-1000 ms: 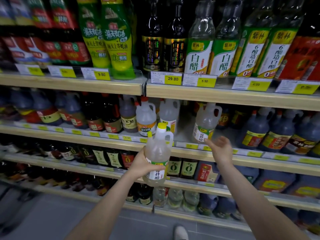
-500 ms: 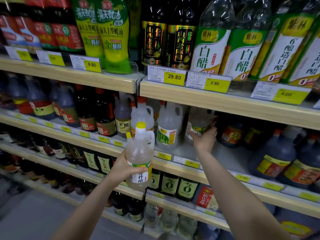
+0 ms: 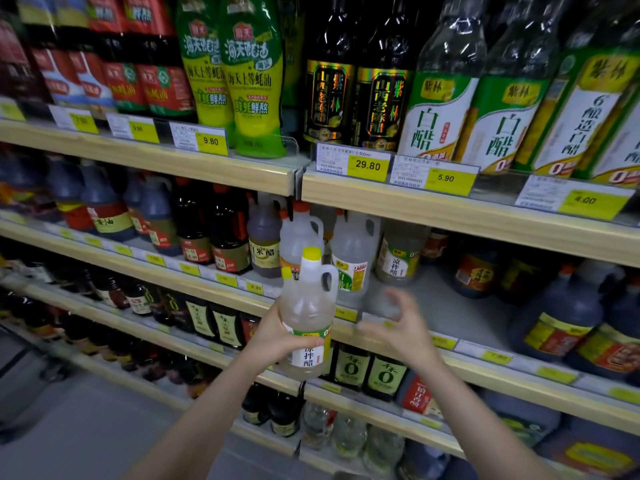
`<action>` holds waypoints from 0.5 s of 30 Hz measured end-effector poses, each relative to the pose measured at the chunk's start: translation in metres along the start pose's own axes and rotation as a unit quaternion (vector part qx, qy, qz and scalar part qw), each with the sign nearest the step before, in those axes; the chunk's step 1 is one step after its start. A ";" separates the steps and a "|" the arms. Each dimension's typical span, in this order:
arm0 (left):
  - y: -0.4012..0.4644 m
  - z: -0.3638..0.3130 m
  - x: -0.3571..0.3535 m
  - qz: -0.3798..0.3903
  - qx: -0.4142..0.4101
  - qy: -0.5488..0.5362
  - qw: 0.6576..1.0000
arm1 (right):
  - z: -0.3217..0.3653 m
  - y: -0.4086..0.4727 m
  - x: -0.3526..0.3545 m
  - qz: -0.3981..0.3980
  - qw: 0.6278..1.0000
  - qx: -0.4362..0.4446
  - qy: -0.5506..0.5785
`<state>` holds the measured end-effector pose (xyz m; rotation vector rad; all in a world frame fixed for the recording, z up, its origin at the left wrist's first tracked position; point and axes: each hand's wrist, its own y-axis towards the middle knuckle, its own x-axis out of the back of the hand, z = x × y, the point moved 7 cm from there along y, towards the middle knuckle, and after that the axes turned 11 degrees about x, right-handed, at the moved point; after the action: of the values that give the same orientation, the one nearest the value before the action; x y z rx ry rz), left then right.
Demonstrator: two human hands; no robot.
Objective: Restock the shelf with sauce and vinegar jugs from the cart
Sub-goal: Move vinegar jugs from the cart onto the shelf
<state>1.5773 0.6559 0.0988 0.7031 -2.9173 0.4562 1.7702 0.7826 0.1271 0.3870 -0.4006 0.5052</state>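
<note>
The left hand [image 3: 273, 336] grips a clear, yellow-capped vinegar jug [image 3: 307, 315] round its lower body, upright in front of the shelf [image 3: 450, 315] edge. The right hand [image 3: 403, 329], blurred, hangs just beside it, fingers spread and loosely bent, holding nothing. More clear vinegar jugs [image 3: 353, 258] stand on the shelf behind.

clear yellow-capped vinegar jug [image 3: 307, 317], upright, before shelf [image 3: 450, 206]
</note>
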 end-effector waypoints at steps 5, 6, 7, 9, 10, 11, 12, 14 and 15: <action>-0.010 -0.031 -0.035 0.061 -0.045 0.004 0.997 | 0.030 -0.049 -0.038 0.120 0.991 0.011 0.050; -0.013 -0.037 -0.042 0.074 -0.054 0.014 0.996 | 0.032 -0.049 -0.035 0.094 0.993 -0.002 0.071; -0.016 -0.042 -0.049 0.087 -0.066 0.025 0.994 | 0.034 -0.050 -0.032 0.069 0.993 -0.013 0.093; -0.023 -0.052 -0.063 0.117 -0.082 0.054 0.988 | 0.033 -0.054 -0.026 0.028 0.990 -0.018 0.134; -0.025 -0.057 -0.068 0.134 -0.088 0.070 0.985 | 0.032 -0.056 -0.021 0.009 0.989 -0.018 0.147; -0.026 -0.061 -0.073 0.154 -0.096 0.082 0.980 | 0.031 -0.059 -0.015 -0.009 0.989 -0.019 0.143; -0.027 -0.065 -0.077 0.171 -0.098 0.089 0.976 | 0.032 -0.060 -0.008 -0.026 0.991 -0.016 0.133; -0.022 -0.067 -0.074 0.171 -0.078 0.090 0.978 | 0.037 -0.056 0.007 -0.058 0.993 -0.001 0.104; -0.016 -0.064 -0.068 0.146 -0.060 0.091 0.983 | 0.039 -0.051 0.015 -0.072 0.993 0.010 0.093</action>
<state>1.6469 0.6911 0.1524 0.2039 -2.8489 0.3437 1.7986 0.7294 0.1541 0.3812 -0.1870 0.4004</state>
